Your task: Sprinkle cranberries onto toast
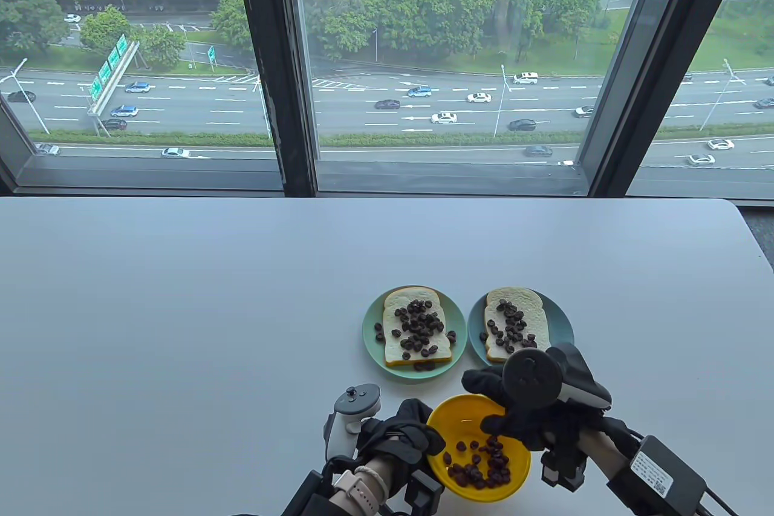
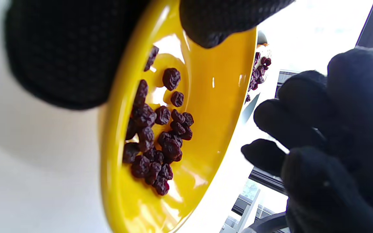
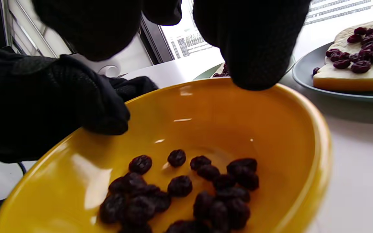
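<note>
My left hand grips the left rim of a yellow bowl and holds it tilted, near the table's front edge. Dried cranberries lie in its low side. In the left wrist view, my thumb sits inside the bowl's rim above the cranberries. My right hand hangs over the bowl, fingers apart, holding nothing I can see. Two toast slices covered with cranberries lie behind the bowl.
The left slice lies on a green plate, the right slice on a blue plate, side by side just past my hands. A few cranberries lie on the plates beside the toast. The white table ends at a window wall.
</note>
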The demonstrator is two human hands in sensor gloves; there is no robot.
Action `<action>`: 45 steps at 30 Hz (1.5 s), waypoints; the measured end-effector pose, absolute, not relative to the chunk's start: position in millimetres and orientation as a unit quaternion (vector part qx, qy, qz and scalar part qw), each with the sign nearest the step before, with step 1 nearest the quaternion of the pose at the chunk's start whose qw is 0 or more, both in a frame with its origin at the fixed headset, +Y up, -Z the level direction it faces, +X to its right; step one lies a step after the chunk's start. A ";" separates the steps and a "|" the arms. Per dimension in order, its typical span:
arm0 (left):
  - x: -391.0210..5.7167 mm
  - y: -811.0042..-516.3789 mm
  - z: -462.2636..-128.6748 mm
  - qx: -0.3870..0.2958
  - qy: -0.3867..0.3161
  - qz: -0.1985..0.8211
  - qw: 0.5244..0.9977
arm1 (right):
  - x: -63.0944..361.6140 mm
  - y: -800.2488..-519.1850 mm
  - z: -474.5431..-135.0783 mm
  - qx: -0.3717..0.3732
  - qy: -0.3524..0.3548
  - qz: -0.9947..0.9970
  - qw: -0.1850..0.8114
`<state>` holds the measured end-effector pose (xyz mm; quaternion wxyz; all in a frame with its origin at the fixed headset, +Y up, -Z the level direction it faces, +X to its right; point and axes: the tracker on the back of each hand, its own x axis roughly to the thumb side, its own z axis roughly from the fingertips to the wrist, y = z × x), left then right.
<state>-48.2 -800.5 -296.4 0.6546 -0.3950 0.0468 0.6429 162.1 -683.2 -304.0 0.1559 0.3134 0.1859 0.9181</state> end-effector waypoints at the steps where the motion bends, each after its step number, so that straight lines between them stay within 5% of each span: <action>1: -48.5 -799.7 -296.3 -0.394 0.046 0.644 0.654 | 159.7 -687.5 -299.2 0.312 0.210 0.915 0.146; 4: -49.6 -797.1 -296.1 -0.387 0.045 0.653 0.649 | 157.1 -699.2 -292.6 0.258 0.258 0.927 0.090; 11: -47.6 -796.9 -293.5 -0.379 0.041 0.639 0.668 | 142.9 -731.3 -285.4 0.217 0.320 0.912 0.138; 15: -46.2 -797.7 -292.5 -0.377 0.036 0.652 0.657 | 135.3 -737.3 -279.8 0.238 0.275 0.928 0.076; 22: -37.6 -804.3 -286.2 -0.394 0.034 0.664 0.635 | 121.9 -740.6 -260.3 0.268 0.093 0.957 -0.052; 45: -36.5 -799.0 -286.7 -0.403 0.028 0.642 0.651 | 125.3 -712.0 -252.5 0.317 0.054 0.947 -0.014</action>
